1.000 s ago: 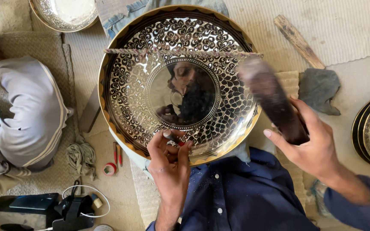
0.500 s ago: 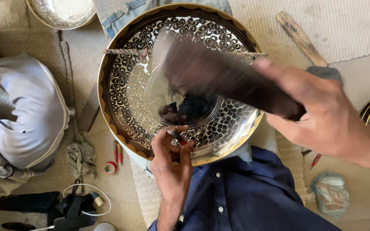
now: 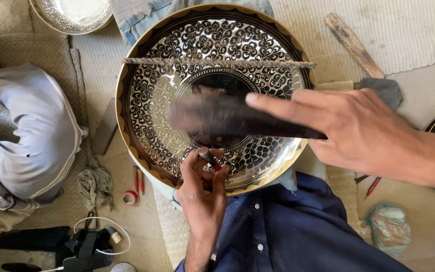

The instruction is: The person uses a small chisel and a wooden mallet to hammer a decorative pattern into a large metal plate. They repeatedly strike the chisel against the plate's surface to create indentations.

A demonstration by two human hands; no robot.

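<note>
Across the person's lap a large round metal tray (image 3: 212,95) lies tilted toward the camera, its face covered in dark floral engraving inside a golden rim. Low on the tray, the left hand (image 3: 202,189) pinches a small chisel (image 3: 208,158) between thumb and fingers, its tip set against the pattern near the bottom edge. Above it, the right hand (image 3: 351,128) is closed round the handle of a dark hammer (image 3: 237,118), which is blurred and reaches over the tray's centre; whether it touches the chisel cannot be told. A twisted cord (image 3: 217,62) runs straight across the upper part of the tray. To the right, on the floor, lie a wooden stick (image 3: 353,44) and a grey cloth (image 3: 386,90). To the left sits another person in pale clothing (image 3: 36,131), with a crumpled rag (image 3: 95,184), two red-handled tools (image 3: 138,180) and a roll of red tape (image 3: 129,197) nearby. A second engraved tray (image 3: 74,14) shows at the top left corner.
</note>
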